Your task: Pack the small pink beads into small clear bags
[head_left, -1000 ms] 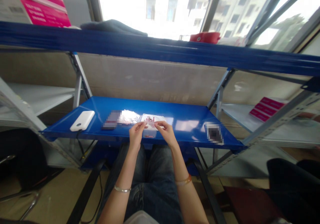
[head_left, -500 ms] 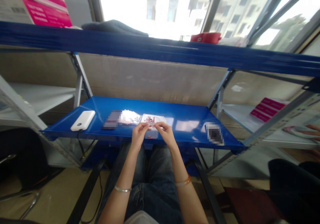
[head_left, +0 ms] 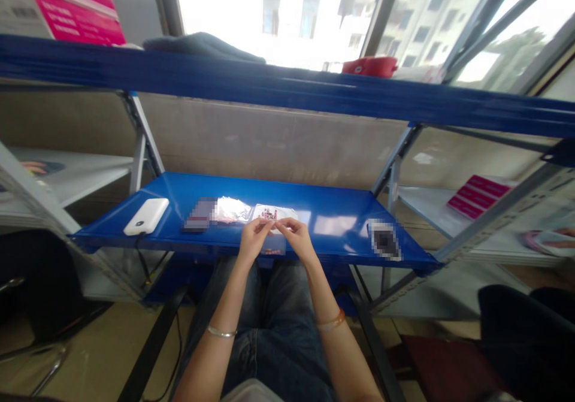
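Observation:
My left hand (head_left: pixel 253 238) and my right hand (head_left: pixel 296 235) meet over the front of the blue table, fingertips pinched together. Whatever lies between the fingers is too small to make out. Just beyond them is a white sheet (head_left: pixel 290 212) bearing several small dark red pieces (head_left: pixel 268 212). Partly beneath my hands, at the table's front edge, a clear flat piece (head_left: pixel 279 245) shows reddish bits. Left of the sheet lie shiny clear-and-white plastic packets (head_left: pixel 231 209).
A white power bank (head_left: pixel 147 215) with a black cable lies on the blue table (head_left: pixel 332 198) at left, beside a blurred dark object (head_left: pixel 199 214). A pixelated phone-like object (head_left: pixel 384 240) is at right. The blue upper shelf (head_left: pixel 287 84) crosses above. Other people's hands (head_left: pixel 35 167) show at both sides.
My fingertips have drawn closer together, and my left hand has shifted slightly right. Another person's hand now shows on the left shelf. The view has shifted slightly.

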Action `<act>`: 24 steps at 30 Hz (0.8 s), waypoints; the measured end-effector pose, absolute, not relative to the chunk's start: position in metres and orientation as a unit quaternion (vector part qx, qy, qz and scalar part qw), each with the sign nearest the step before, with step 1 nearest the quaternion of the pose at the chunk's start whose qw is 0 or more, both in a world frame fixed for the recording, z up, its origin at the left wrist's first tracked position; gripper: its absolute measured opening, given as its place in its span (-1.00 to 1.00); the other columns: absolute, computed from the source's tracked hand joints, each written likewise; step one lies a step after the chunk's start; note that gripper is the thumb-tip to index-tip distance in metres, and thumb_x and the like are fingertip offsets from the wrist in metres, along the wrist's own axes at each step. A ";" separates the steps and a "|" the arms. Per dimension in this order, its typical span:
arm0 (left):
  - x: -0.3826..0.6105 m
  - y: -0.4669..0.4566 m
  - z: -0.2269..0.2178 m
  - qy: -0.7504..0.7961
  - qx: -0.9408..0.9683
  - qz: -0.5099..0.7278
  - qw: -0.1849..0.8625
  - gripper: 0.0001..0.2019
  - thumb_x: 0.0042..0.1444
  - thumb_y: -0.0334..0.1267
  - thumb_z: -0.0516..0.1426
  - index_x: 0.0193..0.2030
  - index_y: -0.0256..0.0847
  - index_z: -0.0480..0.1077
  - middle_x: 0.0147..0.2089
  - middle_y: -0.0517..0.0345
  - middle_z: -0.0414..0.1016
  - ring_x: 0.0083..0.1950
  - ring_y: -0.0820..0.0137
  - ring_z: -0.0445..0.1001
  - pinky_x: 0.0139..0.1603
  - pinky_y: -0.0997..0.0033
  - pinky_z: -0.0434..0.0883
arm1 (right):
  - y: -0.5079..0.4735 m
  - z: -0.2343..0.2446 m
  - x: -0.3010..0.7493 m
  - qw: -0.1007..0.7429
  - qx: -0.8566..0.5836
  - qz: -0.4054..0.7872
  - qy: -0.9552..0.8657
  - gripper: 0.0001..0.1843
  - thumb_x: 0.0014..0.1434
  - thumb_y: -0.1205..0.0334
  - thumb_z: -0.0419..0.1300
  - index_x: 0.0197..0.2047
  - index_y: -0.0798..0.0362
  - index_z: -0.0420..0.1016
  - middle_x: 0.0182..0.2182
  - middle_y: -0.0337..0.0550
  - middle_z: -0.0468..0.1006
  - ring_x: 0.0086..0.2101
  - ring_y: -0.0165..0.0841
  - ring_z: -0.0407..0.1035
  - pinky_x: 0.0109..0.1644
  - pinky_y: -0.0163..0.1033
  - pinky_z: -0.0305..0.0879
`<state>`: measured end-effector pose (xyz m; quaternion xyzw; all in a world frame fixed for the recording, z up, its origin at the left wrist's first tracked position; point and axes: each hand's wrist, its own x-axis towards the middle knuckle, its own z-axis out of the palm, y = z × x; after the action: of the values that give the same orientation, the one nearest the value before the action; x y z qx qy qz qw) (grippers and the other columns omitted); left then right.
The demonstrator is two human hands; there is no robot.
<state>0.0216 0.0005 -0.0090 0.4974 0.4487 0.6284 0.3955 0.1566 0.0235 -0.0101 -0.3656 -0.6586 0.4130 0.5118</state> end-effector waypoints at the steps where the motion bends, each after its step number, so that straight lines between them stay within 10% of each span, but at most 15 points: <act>1: 0.022 0.002 -0.010 0.448 0.496 0.633 0.390 -0.75 -0.09 -0.11 0.22 -0.39 -0.28 0.46 -0.44 0.10 0.56 -0.47 0.39 0.49 -0.36 0.41 0.41 | 0.025 -0.010 0.157 0.509 -0.361 0.425 -0.656 -0.72 0.04 0.00 0.21 -0.37 0.06 0.53 -0.39 -0.13 0.57 -0.32 -0.30 0.41 -0.24 -0.25 0.27; 14: 0.055 0.056 0.001 0.454 0.485 0.615 0.425 -0.60 -0.07 0.04 0.18 -0.30 -0.31 0.54 -0.54 0.14 0.51 -0.50 0.42 0.41 -0.51 0.48 0.30 | 0.063 0.011 0.180 0.511 -0.412 0.467 -0.593 -0.63 -0.06 -0.08 0.23 -0.35 0.07 0.51 -0.46 -0.18 0.54 -0.52 -0.42 0.38 -0.52 -0.38 0.15; 24: 0.092 0.106 -0.021 0.468 0.586 0.552 0.365 -0.63 0.05 -0.01 0.09 -0.34 -0.32 0.52 -0.41 0.03 0.57 -0.29 0.25 0.50 -0.27 0.31 0.42 | 0.117 -0.010 0.230 0.459 -0.519 0.493 -0.525 -0.69 0.07 0.07 0.10 -0.34 0.16 0.50 -0.43 -0.06 0.58 -0.55 -0.40 0.41 -0.62 -0.39 0.09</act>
<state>0.0925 0.1061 -0.0206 0.5863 0.4677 0.5516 0.3650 0.2299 0.1174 -0.0100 -0.5194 -0.5255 0.4931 0.4593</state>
